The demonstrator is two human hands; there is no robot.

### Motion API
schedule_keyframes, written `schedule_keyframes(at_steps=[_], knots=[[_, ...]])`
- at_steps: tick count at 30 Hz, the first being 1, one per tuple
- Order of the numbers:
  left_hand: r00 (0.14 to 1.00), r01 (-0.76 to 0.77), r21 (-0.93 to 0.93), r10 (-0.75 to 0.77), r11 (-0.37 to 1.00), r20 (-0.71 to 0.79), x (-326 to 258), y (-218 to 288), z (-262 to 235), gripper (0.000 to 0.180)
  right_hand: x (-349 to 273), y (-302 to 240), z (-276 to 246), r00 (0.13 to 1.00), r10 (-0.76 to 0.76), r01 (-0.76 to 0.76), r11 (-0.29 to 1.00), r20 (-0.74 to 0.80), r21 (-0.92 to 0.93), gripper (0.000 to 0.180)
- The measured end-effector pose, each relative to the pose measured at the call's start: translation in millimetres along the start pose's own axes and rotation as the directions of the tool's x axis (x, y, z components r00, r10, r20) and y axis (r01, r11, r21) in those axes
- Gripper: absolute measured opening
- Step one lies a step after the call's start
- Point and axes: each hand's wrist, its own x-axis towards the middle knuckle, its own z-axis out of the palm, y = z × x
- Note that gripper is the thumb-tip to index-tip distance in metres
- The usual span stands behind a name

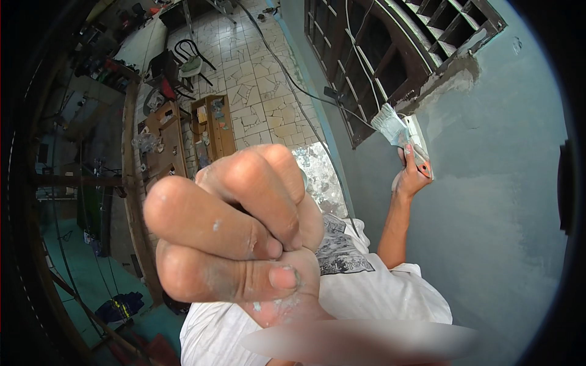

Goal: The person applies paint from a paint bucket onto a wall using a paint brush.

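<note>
My left hand (238, 226) is raised close in front of me, its fingers curled into a fist. Nothing shows in it, and pale specks stick to the skin. Farther off to the right, my right hand (414, 178) grips a wide paintbrush (389, 125). The brush's pale bristles point up and left, with a light blue-grey coating on them. Its handle has an orange-red end. Beside the brush is a long white strip-shaped thing (416, 131); whether it is held or fixed to the wall I cannot tell. My white shirt (360, 296) fills the lower middle.
A grey-blue wall (500, 244) rises close on the right, with a dark barred window (390, 55) and rough plaster at its corner. Cables hang by it. Below lie a tiled floor (244, 85), a wooden drawer box (223, 143) and a chair (190, 66). A wooden post (133, 152) stands left.
</note>
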Motion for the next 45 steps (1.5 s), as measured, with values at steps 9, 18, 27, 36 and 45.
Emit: schedule_keyframes(at_steps=[9, 18, 27, 36, 45], knots=[[0.987, 0.075, -0.046, -0.068, 0.996, 0.146, -0.3, 4.1, -9.9, 0.036, -1.7, -4.2, 7.7, 1.000, 0.001, -0.001, 1.000, 0.012, -0.002, 0.027], [1.000, 0.001, -0.027, -0.001, 1.000, 0.004, -5.8, 6.0, -4.3, 0.035, -3.0, -3.0, 10.6, 0.998, -0.004, 0.004, 1.000, 0.055, -0.003, 0.028], [0.998, 0.040, -0.040, -0.038, 0.998, 0.040, -7.1, 13.7, -6.9, 0.030, -2.3, 0.6, 9.7, 0.998, 0.004, -0.003, 1.000, 0.057, -0.013, 0.026], [0.999, -0.020, -0.053, 0.022, 0.998, 0.033, -19.4, 6.5, -15.0, 0.031, -16.5, -7.8, 16.0, 0.997, 0.016, -0.015, 1.000, 0.071, -0.011, 0.022], [0.907, 0.413, 0.840, -0.244, 0.352, -0.344, -201.0, -116.5, -201.6, 0.012, -62.2, -14.3, 49.2, 0.850, -0.105, 0.210, 0.966, 0.517, -0.149, 0.013]])
